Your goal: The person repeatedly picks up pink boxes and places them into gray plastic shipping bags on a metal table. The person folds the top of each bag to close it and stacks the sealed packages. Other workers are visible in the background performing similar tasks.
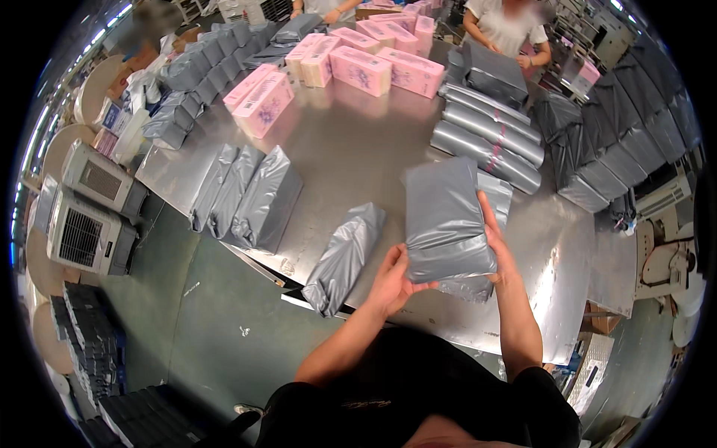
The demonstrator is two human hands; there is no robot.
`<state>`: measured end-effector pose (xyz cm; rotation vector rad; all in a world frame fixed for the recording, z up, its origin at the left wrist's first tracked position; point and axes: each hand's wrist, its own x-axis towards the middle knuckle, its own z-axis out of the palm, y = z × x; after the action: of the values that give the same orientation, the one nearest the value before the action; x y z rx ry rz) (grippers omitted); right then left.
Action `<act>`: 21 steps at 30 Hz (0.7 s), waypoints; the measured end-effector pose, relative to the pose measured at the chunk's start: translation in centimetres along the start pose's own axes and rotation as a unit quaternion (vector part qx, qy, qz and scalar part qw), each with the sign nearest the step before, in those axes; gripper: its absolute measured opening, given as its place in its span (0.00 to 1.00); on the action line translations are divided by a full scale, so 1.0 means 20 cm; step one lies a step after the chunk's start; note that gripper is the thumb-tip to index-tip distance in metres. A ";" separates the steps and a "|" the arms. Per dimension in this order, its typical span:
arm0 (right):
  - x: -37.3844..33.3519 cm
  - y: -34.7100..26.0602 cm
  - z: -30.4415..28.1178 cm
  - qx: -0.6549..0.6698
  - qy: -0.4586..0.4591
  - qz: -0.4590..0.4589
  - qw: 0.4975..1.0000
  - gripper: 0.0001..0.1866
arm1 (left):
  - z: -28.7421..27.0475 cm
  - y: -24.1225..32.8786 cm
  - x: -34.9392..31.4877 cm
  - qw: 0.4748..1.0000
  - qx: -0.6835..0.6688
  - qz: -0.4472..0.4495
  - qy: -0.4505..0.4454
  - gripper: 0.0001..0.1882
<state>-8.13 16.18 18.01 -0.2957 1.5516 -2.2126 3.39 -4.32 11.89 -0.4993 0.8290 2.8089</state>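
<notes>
Grey parcel (446, 220) hides right hand's (499, 250) fingers.

Steel table (351, 149), green floor (202, 321), ceiling strip lights (104, 30)

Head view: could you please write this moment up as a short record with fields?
Surface: shiny metal table
Left hand: left hand grips the near lower corner of a grey plastic mailer parcel
Right hand: right hand holds the same parcel along its right edge
Under the parcel: another grey parcel lying on the table
Left of the hands: crumpled grey bagged packet, apart from them
Far side: pink rectangular cartons; a co-worker at the table's far end
</notes>
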 end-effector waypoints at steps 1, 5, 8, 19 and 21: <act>0.06 -0.08 0.15 -0.092 -0.019 -0.014 0.995 0.43 | 0.03 0.10 -0.09 0.999 -0.049 0.011 -0.003 0.20; 0.31 -0.12 0.75 -0.305 -0.083 -0.017 0.949 0.43 | -0.31 0.42 -0.23 0.990 -0.144 0.001 -0.002 0.24; 0.55 0.14 1.11 -0.482 -0.100 -0.049 0.869 0.44 | -0.74 0.63 -0.26 0.953 -0.302 0.008 -0.005 0.31; 1.72 0.59 1.51 -0.629 -0.156 -0.109 0.754 0.27 | -1.36 0.58 -0.20 0.922 -0.267 0.141 0.243 0.31; 2.09 0.68 1.63 -0.664 -0.178 -0.224 0.691 0.31 | -1.27 0.63 -0.22 0.940 -0.144 0.100 0.292 0.31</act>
<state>-29.28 -34.12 14.14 -1.5104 2.6852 -0.6535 11.15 -29.18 -0.34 -1.4195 0.5688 3.0157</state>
